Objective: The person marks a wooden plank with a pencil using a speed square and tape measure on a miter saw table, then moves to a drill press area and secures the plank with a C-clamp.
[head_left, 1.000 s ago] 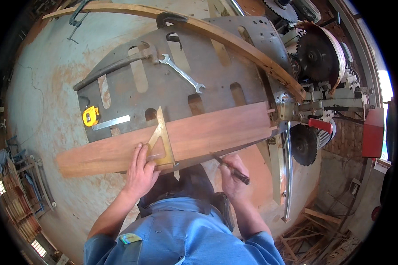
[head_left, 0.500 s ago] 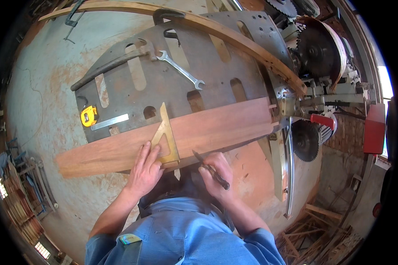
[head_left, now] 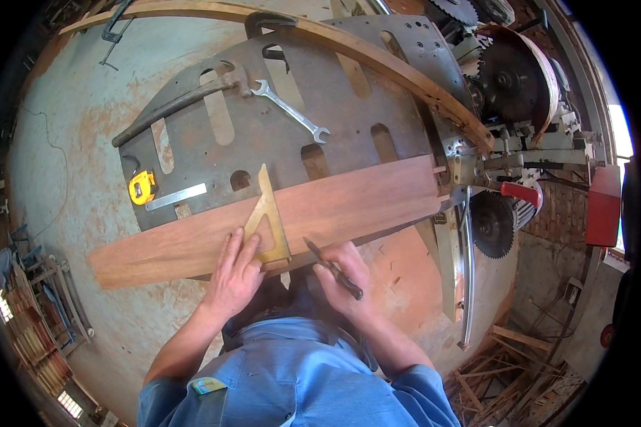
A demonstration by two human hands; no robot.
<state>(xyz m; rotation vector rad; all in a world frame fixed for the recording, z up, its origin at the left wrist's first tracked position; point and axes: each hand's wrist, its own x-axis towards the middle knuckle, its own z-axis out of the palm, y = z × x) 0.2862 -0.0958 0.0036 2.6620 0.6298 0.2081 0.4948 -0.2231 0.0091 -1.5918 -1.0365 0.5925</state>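
A long reddish-brown board (head_left: 363, 203) lies across the near side of a slotted grey metal plate. On it rests a brass-coloured set square (head_left: 280, 231), its narrow tip pointing away from me. My left hand (head_left: 236, 274) holds the square at its near left corner, two fingers stretched over the wood. Just right of the square, my right hand (head_left: 343, 274) is closed around a slim dark marking tool (head_left: 350, 285). Its pointed tip is over the board near the square's right edge; whether it touches the wood I cannot tell.
On the metal plate (head_left: 192, 128) lie a hammer (head_left: 185, 103), a double open-ended wrench (head_left: 290, 112), a yellow tape measure (head_left: 142, 188) and a short steel rule (head_left: 176, 196). A long curved timber (head_left: 377, 64) crosses the far side. Circular saw blades (head_left: 493, 224) stand at the right.
My right hand has shifted slightly left with the marking tool, bringing its tip closer to the set square. The left hand and square have stayed put.
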